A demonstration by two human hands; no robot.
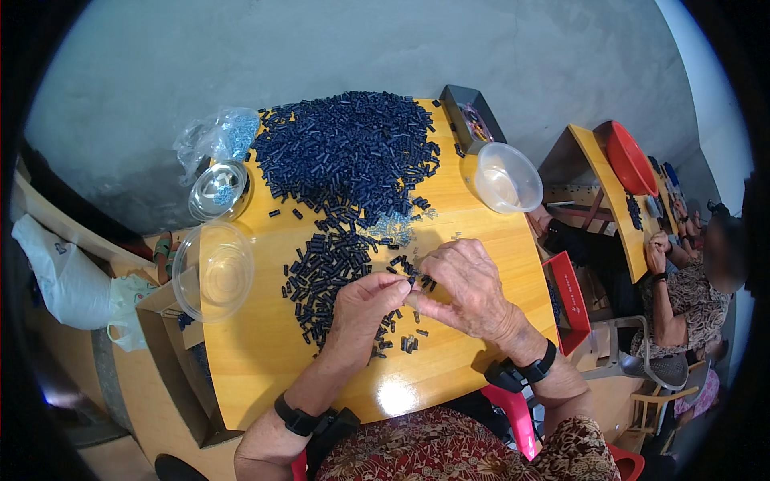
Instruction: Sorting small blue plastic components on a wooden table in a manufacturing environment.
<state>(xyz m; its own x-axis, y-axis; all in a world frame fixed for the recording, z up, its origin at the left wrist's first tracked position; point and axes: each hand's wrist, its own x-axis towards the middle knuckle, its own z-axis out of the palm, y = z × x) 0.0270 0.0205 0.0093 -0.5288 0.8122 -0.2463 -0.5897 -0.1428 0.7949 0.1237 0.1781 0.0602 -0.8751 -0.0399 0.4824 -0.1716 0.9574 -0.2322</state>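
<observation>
A person sits at a small wooden table [449,369], seen from above. Both hands meet near the middle of the table, fingertips together. The left hand [362,309] pinches its thumb and forefinger shut on a small dark blue tube [412,280], and the right hand [465,284] closes its fingers on the same spot from the other side. Whether the right hand holds a second piece cannot be told.

Just beyond and under the hands lies a small pile [325,276] of the same dark blue tubes, scattered loosely. Farther back, a much larger heap [349,152] of tubes covers the far end of the table. Between the two, a little cluster of tiny clear bits [393,228] rests on the wood.

At the left edge stands a clear plastic bowl [212,271], partly overhanging the table. Behind it is a smaller clear bowl [217,190] with pale blue bits inside, and beside that a crumpled clear bag [220,136]. At the far right corner stands another clear tub [507,178], next to a dark tray [471,118].

Both wrists wear black bands. To the right, another person [682,297] sits at a second table [618,192] that bears a red bowl [630,156].
</observation>
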